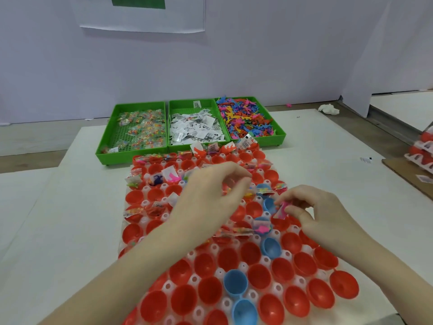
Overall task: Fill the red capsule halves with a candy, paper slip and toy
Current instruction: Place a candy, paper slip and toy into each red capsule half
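A: What do the three green trays hold?

B: Along the far edge of the surface (316,146), the left tray (110,137) has wrapped candies (143,130), the middle tray (180,105) paper slips (199,130), the right tray (280,132) small plastic toys (246,118).

A: And the capsules?

B: Glossy red capsule halves (259,276) sit in a white holder (264,261) (a few blue halves (235,282) among them). The far rows hold items; the near rows are hollow.

A: The hands?

B: The left hand (208,195) curls over the middle rows; what its fingers grip I cannot tell. The right hand (311,212) pinches a pink toy (282,208) near the holder's right edge.
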`<move>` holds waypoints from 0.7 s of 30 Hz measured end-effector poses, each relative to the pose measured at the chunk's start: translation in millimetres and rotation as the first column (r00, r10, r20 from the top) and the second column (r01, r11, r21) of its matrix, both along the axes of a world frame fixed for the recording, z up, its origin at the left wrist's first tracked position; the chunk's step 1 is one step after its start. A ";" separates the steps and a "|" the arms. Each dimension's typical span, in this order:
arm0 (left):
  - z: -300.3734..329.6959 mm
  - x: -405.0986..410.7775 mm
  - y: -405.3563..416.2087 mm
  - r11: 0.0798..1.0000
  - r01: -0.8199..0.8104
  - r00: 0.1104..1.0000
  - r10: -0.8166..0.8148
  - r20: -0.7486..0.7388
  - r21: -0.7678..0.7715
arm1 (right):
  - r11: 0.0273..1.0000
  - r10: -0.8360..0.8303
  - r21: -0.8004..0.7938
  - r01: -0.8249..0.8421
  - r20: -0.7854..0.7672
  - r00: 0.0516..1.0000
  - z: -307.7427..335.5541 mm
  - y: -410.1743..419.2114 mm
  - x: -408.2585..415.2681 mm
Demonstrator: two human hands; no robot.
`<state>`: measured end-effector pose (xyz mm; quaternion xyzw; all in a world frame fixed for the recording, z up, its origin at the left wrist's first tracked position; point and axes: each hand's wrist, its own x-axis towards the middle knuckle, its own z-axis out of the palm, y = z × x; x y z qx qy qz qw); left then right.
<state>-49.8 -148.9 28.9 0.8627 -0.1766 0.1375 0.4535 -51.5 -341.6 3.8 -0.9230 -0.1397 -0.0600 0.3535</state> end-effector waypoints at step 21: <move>-10.7 128.1 168.7 0.813 -0.548 0.820 0.569 -0.065 0.196 | 0.873 0.048 -0.457 -0.169 -0.265 0.963 18.4 4.7 22.4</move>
